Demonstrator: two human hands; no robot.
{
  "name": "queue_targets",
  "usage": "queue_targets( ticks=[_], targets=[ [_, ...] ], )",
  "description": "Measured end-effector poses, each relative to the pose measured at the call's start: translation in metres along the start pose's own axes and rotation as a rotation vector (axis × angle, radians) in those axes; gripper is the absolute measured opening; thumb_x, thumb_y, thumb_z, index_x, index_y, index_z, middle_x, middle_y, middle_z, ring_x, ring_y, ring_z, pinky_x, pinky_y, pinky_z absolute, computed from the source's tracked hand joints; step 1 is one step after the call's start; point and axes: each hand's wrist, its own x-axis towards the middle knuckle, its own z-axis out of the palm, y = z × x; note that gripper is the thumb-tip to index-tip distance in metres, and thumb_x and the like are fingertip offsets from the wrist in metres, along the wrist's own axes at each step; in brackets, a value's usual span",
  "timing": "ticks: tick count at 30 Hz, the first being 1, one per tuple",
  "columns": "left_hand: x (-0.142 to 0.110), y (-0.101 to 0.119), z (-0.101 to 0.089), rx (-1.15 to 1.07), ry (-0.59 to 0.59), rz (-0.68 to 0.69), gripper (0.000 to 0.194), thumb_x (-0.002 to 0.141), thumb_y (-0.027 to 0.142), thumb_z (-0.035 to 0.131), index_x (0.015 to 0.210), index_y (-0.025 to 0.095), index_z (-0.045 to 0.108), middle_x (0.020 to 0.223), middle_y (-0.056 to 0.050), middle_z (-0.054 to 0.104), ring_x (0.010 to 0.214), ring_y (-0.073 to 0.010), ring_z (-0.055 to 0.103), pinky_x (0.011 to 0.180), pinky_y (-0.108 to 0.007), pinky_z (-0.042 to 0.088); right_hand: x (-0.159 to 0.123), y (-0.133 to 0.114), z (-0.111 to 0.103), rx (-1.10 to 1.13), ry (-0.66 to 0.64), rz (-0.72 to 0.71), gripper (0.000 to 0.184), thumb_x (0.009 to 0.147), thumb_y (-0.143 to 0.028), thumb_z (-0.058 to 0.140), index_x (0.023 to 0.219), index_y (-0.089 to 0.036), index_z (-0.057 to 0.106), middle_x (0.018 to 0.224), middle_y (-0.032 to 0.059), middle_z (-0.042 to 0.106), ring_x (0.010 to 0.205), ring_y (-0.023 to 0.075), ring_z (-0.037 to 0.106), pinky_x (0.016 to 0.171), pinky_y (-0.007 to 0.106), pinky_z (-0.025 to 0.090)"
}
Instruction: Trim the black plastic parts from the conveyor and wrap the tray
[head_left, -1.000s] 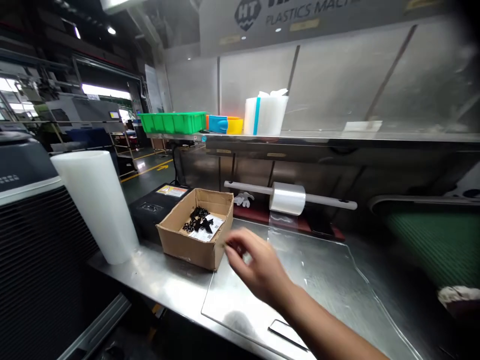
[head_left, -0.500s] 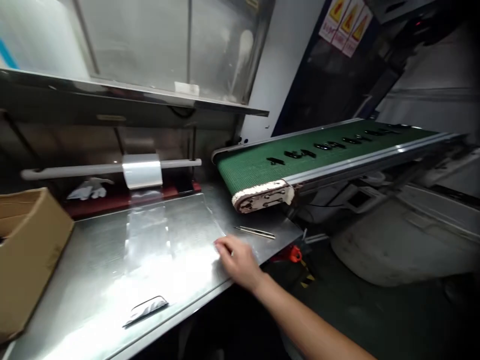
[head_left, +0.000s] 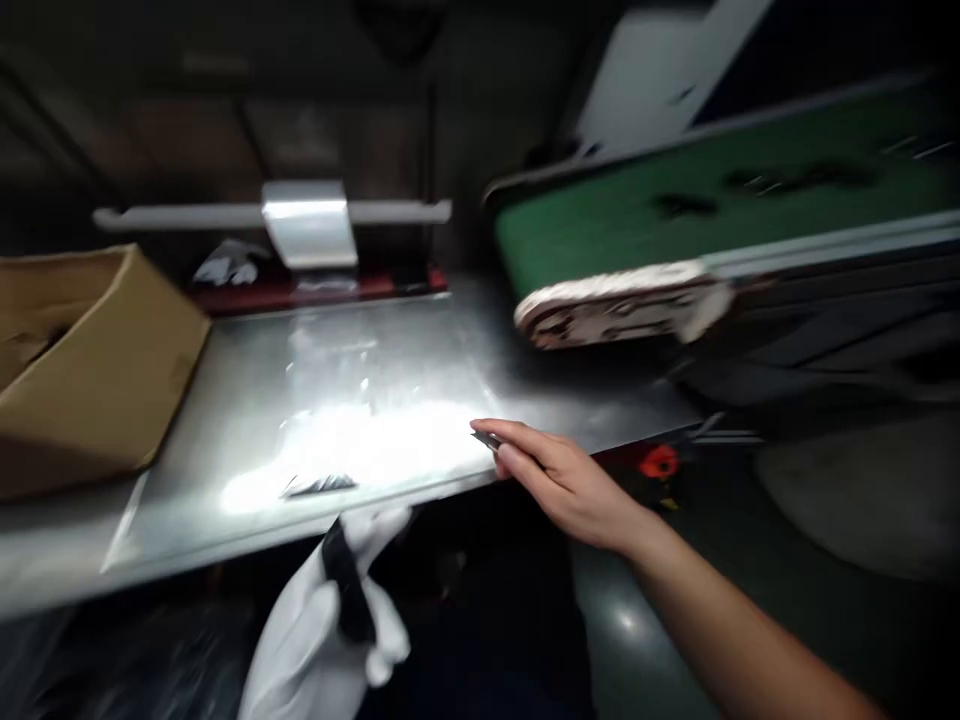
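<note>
While left (head_left: 324, 622) holds one black part (head_left: 348, 582), right (head_left: 561, 478), one tool (head_left: 485, 438).

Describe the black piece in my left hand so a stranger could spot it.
From the metal table, go just below its front edge to the white-gloved left hand. The black piece is gripped there, while other dark pieces lie on the green belt.

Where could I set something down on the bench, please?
The bench looks bare between the cardboard box and the film, and between the right hand and the conveyor. It is crowded at the front, by the small item and gloved left hand.
</note>
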Motion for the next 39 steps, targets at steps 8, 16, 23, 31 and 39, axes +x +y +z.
queue_targets(
  ticks=[8,16,23,31,39],
  targets=[
    [-0.01,-0.006,-0.014,-0.081,-0.1,0.079,0.038,0.097,0.047,0.064,0.132,0.033,0.072,0.151,-0.011,0.064,0.052,-0.0068,0.069,0.044,-0.017,0.048,0.011,-0.081,0.051,0.353,-0.298,-0.384,0.023,0.106,-0.021,0.056,0.124,-0.025,0.069,0.11,0.0008,0.078,0.094,0.0152,0.074,0.082,0.025,0.058],
    [-0.009,-0.001,-0.019,-0.069,-0.094,0.053,0.037,0.096,0.048,0.067,0.127,0.031,0.075,0.134,-0.01,0.073,0.051,-0.0068,0.067,0.046,-0.018,0.051,0.016,-0.081,0.064,0.253,-0.267,-0.445,0.025,0.107,-0.022,0.055,0.126,-0.022,0.07,0.101,0.003,0.075,0.082,0.0151,0.07,0.068,0.026,0.056],
    [-0.004,0.001,-0.021,-0.049,-0.153,-0.1,0.044,0.097,0.047,0.066,0.133,0.022,0.071,0.058,-0.003,0.071,0.043,-0.0122,0.061,0.045,-0.017,0.049,0.014,-0.07,0.056,0.202,-0.335,-0.463,0.021,0.105,-0.02,0.055,0.117,-0.022,0.072,0.096,0.0034,0.074,0.076,0.015,0.066,0.062,0.027,0.049],
    [-0.001,-0.006,-0.02,-0.044,-0.129,-0.086,0.044,0.095,0.047,0.066,0.13,0.021,0.072,0.111,-0.013,0.077,0.04,-0.0066,0.058,0.039,-0.019,0.047,0.013,-0.063,0.05,0.178,-0.396,-0.484,0.023,0.106,-0.021,0.054,0.121,-0.021,0.072,0.094,0.0023,0.073,0.072,0.0134,0.063,0.06,0.027,0.046],
    [-0.001,-0.015,-0.025,-0.098,-0.223,-0.002,0.045,0.101,0.043,0.055,0.134,0.015,0.066,0.134,-0.02,0.066,0.048,-0.0043,0.063,0.043,-0.016,0.05,0.01,-0.065,0.051,0.213,-0.425,-0.463,0.029,0.107,-0.021,0.052,0.13,-0.016,0.07,0.096,0.0026,0.072,0.075,0.0117,0.062,0.062,0.025,0.045]
  ],
)
